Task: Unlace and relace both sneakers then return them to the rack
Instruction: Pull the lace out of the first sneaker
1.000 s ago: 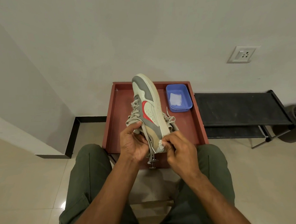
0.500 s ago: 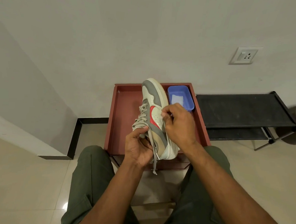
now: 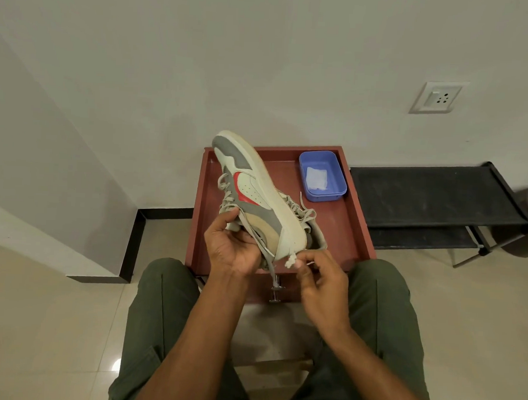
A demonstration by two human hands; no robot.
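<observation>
Head view. Sneaker (image 3: pixel 250 196): raised on its side, heel end gripped by left hand (image 3: pixel 231 248), apparently to expose the eyelets. Right hand (image 3: pixel 321 274), just beside the heel, pinches a frayed lace end (image 3: pixel 290 261), likely for threading. Second sneaker (image 3: pixel 309 222): beyond the hands, on tray (image 3: pixel 357 232).

Left hand (image 3: pixel 231 248): I see it raised in front of the body, palm turned toward me, fingers and thumb curled round the heel end of the sneaker (image 3: pixel 253 196), forearm running up from the lower middle of the view. Right hand (image 3: pixel 321 281): just beside the left and slightly lower, fingers bent, thumb and forefinger pinching a frayed lace end (image 3: pixel 290 262), forearm entering from the lower right.
</observation>
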